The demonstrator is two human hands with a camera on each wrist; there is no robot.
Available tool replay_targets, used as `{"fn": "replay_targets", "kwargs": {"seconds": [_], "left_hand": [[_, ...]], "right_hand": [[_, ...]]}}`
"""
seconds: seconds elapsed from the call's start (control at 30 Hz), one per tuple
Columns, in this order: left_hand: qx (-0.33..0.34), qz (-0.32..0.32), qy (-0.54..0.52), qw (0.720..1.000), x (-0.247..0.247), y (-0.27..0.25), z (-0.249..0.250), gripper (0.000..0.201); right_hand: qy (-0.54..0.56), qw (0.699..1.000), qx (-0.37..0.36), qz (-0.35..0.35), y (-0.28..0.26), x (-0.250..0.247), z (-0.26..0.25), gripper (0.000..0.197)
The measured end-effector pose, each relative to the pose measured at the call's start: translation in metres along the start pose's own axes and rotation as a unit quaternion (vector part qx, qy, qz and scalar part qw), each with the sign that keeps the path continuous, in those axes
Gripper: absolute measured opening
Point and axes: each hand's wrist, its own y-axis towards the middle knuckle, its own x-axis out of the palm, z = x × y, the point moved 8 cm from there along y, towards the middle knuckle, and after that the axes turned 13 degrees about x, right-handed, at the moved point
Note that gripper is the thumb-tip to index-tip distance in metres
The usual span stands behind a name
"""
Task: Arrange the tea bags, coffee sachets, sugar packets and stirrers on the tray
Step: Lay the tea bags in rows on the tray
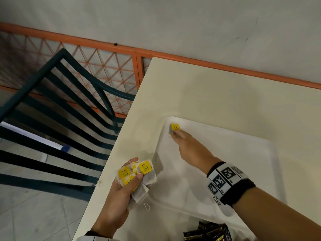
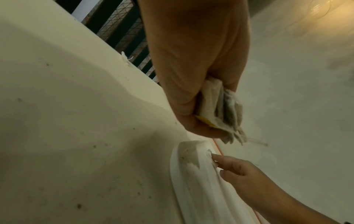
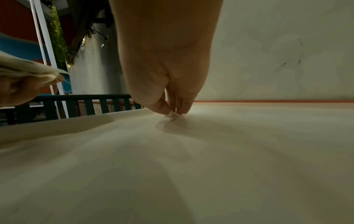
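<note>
A white tray (image 1: pixel 271 153) lies on the cream table (image 1: pixel 208 93). My right hand (image 1: pixel 174 133) reaches into the tray's far left corner. There its thumb and fingertips pinch one tea bag (image 1: pixel 174 127) with a yellow tag, low against the tray floor. The right wrist view shows the right hand (image 3: pixel 172 111) with its fingertips closed together on the tray (image 3: pixel 172 166). My left hand (image 1: pixel 132 178) hovers at the table's left edge and grips a bunch of tea bags (image 1: pixel 145 168) with yellow tags and loose strings. The left wrist view shows that bunch (image 2: pixel 224 109) held above the tray's corner (image 2: pixel 191 181).
Several dark coffee sachets (image 1: pixel 208 232) lie on the table just in front of the tray's near edge. A dark green slatted chair (image 1: pixel 69 110) stands close to the table's left side. An orange lattice rail and a grey wall run behind.
</note>
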Motion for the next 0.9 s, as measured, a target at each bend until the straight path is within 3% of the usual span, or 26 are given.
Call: {"fn": "replay_targets", "kwargs": {"seconds": [0.07, 0.13, 0.2, 0.37, 0.43, 0.53, 0.6, 0.67, 0.77, 0.9], "left_hand": [[0.000, -0.009, 0.003, 1.000, 0.003, 0.000, 0.000, 0.058], [-0.003, -0.022, -0.004, 1.000, 0.009, 0.000, 0.001, 0.087], [0.000, -0.021, -0.014, 1.000, 0.011, 0.002, 0.000, 0.095], [-0.011, -0.022, -0.021, 0.999, 0.020, 0.008, -0.005, 0.096], [-0.010, -0.019, -0.024, 0.999, 0.023, 0.010, -0.003, 0.091], [-0.008, -0.012, -0.031, 0.999, 0.029, 0.015, -0.004, 0.053], [-0.001, -0.009, -0.034, 0.999, 0.033, 0.019, -0.003, 0.041], [0.014, -0.013, -0.019, 1.000, 0.037, 0.024, -0.001, 0.042], [0.035, -0.010, 0.000, 0.999, 0.041, 0.028, 0.000, 0.042], [0.021, -0.011, -0.004, 1.000, 0.042, 0.026, -0.007, 0.040]], "right_hand": [[0.007, 1.000, 0.003, -0.008, 0.005, 0.001, 0.000, 0.062], [0.016, 1.000, 0.001, -0.013, 0.007, 0.000, -0.001, 0.063], [0.023, 1.000, -0.003, -0.011, 0.009, -0.002, -0.002, 0.062], [0.029, 1.000, -0.006, 0.000, 0.009, -0.007, -0.005, 0.056], [0.049, 0.997, -0.013, 0.059, 0.004, -0.018, -0.006, 0.050], [0.116, 0.984, 0.018, 0.134, -0.011, -0.034, -0.005, 0.033], [0.226, 0.966, 0.107, 0.063, -0.019, -0.029, 0.001, 0.029], [0.355, 0.919, 0.167, -0.044, -0.029, -0.015, 0.001, 0.035], [0.434, 0.876, 0.158, -0.142, -0.043, 0.000, -0.013, 0.017], [0.469, 0.854, 0.154, -0.165, -0.046, 0.012, -0.012, 0.010]]}}
